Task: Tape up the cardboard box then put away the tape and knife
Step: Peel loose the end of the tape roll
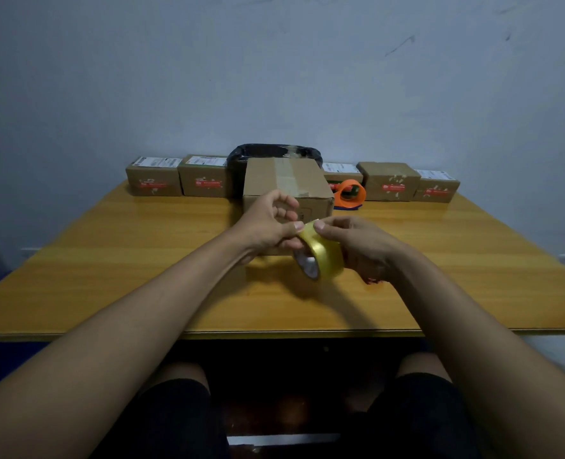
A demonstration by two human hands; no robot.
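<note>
Both arms reach out over the glossy yellow-orange wooden table. The right hand is wrapped around a roll of yellowish clear packing tape, held tilted just above the tabletop. The left hand pinches at the roll's top edge with thumb and forefinger, its other fingers curled loosely. Just behind the hands sits a plain brown cardboard box, flaps shut, with a strip of clear tape running across its top; its contents cannot be seen. Beside its right corner lies an orange tape dispenser. Along the wall stands a row of small closed cardboard parcels with red labels, and a black plastic-wrapped bundle rises behind the plain box
</note>
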